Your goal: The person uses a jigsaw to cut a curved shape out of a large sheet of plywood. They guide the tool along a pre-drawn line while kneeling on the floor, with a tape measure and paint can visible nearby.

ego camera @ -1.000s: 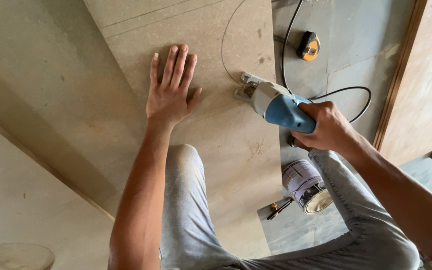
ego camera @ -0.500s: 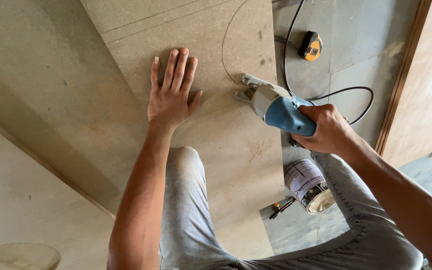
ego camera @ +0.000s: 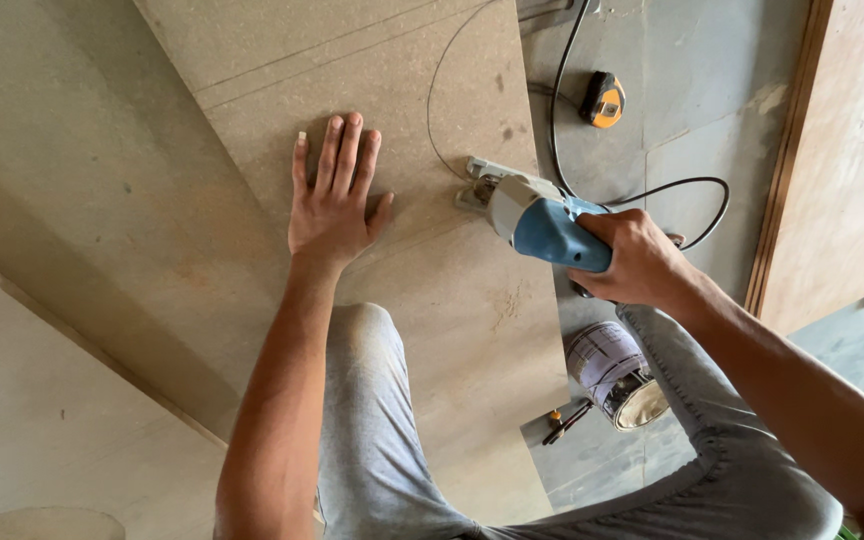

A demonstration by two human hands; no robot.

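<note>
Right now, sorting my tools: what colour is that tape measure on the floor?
Yellow and black tape measure, head view.

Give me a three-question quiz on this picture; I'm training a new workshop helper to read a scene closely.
1. True or false: the left hand lies flat, fingers spread, on the board.
2. Which does the right hand grip?
A. the yellow tape measure
B. the blue power saw
C. the tin can
3. Fill in: the curved pencil line on the board runs toward the saw's ____ end.

Key
1. True.
2. B; the tape measure and the can both lie untouched on the grey floor.
3. Front, the end that points away from the person.
</note>
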